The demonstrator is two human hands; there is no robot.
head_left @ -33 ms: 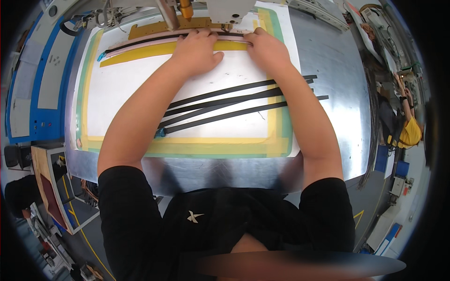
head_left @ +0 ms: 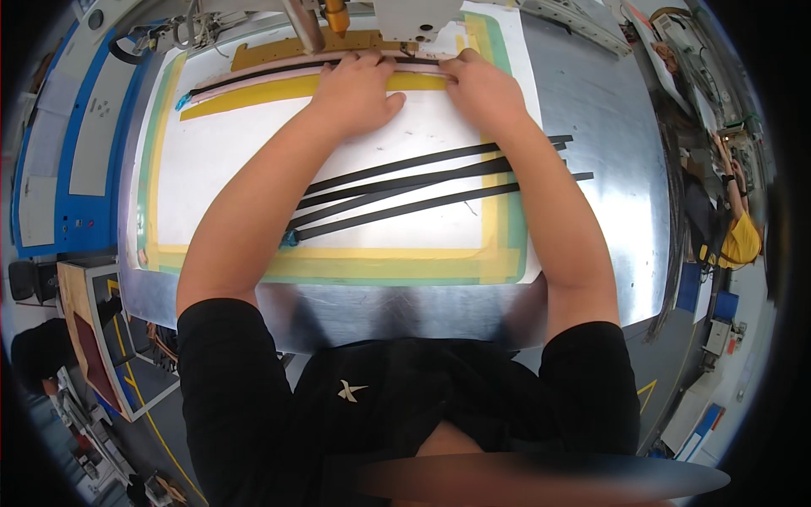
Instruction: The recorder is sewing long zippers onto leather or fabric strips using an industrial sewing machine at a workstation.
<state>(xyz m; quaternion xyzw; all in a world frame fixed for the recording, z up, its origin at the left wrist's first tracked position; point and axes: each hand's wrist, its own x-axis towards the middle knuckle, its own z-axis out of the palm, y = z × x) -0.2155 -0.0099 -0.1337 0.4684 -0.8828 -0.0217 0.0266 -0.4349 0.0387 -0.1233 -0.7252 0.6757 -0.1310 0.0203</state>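
Barely anything shifts from the previous view, so we seem to be steadying the black strip [head_left: 253,78], which runs beneath our spread left grip [head_left: 357,91] to our right grip [head_left: 483,88], pinching or not we cannot tell, with loose strips [head_left: 405,183] nearer us.

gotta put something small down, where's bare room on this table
The metal table is bare right of the loose black strips; also the white sheet between the left forearm and left tape border. Crowded: by the machine head, where the left hand and right hand sit at the upper black strip, and between the forearms, where loose strips lie.
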